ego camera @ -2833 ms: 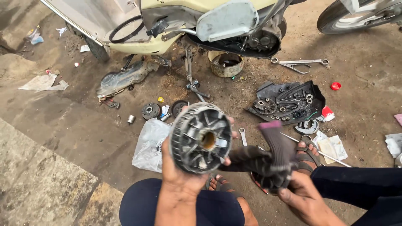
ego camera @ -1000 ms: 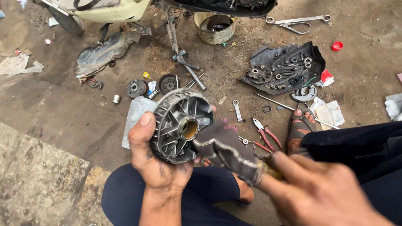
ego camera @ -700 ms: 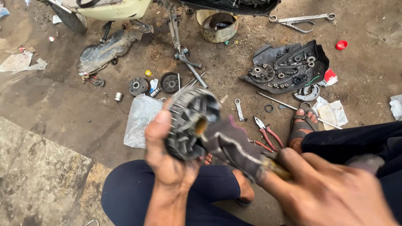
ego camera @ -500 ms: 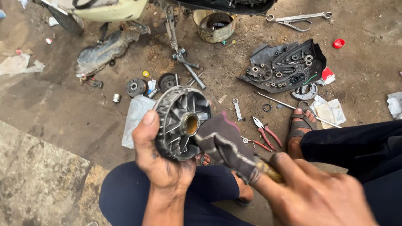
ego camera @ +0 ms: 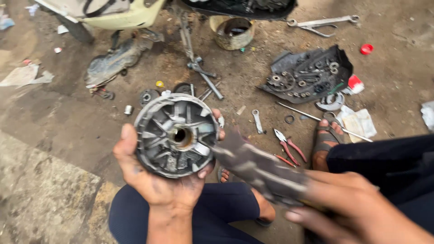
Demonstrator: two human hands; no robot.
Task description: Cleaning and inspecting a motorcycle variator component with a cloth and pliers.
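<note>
My left hand grips a round grey metal pulley wheel with radial ribs and a brass-lined centre hole, its ribbed face turned up to me. My right hand holds a dirty dark rag wrapped over a tool, blurred with motion. The rag's tip touches the right side of the wheel. Both hands hover over my knees in dark trousers.
On the dirt floor lie red-handled pliers, a small spanner, a black cover holding several gears and bolts, a rusty tin, a long wrench and a scooter's underside. My sandalled foot rests nearby.
The wheel has turned in my left hand, now facing me more squarely. My right hand keeps moving the rag across the wheel's ribs and has shifted right and down.
</note>
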